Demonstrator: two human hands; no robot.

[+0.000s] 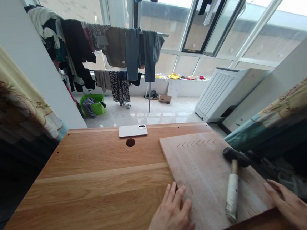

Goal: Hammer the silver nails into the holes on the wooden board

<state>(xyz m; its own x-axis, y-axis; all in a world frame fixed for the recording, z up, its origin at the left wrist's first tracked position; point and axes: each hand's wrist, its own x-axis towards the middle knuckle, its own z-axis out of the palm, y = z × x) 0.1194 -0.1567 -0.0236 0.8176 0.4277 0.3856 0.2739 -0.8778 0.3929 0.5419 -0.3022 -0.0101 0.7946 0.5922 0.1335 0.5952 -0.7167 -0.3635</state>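
A flat wooden board [199, 175] lies on the right half of the wooden table. Along its far edge stands a row of several nails [197, 143], some leaning. A hammer [232, 194] with a black head and a worn, white-wrapped handle rests on the board's right side, its head toward the far right edge. My left hand [169, 215] lies with fingers stretched over the board's left edge. At the near right corner, my right hand [291, 203] grips the board's edge, thumb on top and the other fingers partly hidden. Neither hand touches the hammer.
The wooden table [96, 198] has a round hole [130, 142] near its far edge, beside a white phone [132, 130]. Beyond it are a clothes rack with hanging laundry [115, 46], a green basin [95, 107] and a white washing machine [218, 91]. Curtains [282, 111] flank the table.
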